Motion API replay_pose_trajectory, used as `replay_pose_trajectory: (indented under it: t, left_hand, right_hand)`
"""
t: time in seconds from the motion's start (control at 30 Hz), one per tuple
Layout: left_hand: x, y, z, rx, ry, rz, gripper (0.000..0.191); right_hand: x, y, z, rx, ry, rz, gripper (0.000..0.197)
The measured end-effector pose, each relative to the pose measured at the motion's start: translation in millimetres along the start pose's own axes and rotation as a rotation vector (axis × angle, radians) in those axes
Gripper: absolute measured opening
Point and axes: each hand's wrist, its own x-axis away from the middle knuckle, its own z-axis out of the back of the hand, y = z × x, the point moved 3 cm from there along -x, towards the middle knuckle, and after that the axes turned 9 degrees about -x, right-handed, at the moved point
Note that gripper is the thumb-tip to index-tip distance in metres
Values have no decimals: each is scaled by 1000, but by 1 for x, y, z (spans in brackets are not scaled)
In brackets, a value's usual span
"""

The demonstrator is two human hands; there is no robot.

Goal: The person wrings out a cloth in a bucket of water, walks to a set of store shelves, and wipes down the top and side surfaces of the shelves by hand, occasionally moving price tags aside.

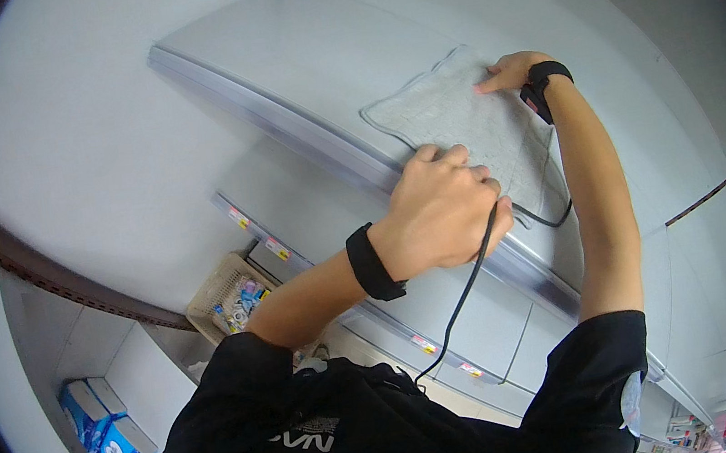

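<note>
A pale grey cloth with a dark stitched border lies spread over a white metal shelf. At the shelf's front edge, my left hand has its fingers curled onto the near part of the cloth. A black cord runs up from my shirt, passes by the left thumb and loops beyond it. Farther back, my right hand rests on the far right part of the cloth, thumb pointing left. Some of its fingers are hidden, so its grip is unclear. Both wrists wear black bands.
A clear price rail edges the shelf. Below is another shelf with price tags. A beige plastic basket holding small packages stands lower left. Blue-and-white packs sit on a shelf at far left. A slotted brown upright bounds this bay.
</note>
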Motion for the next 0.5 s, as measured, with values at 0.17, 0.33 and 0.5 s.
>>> replay_pose_trajectory:
  t: [0.17,0.33,0.5]
  left_hand:
    - [10,-51,18,20,-28,26,25]
    - [19,-92,30,-12,-51,30,24]
    - [27,-130,40,-64,-40,52,23]
  right_hand:
    - [-23,-50,10,34,50,-16,98]
    - [-53,-88,19,61,19,32,99]
    - [-88,-128,30,82,33,105,98]
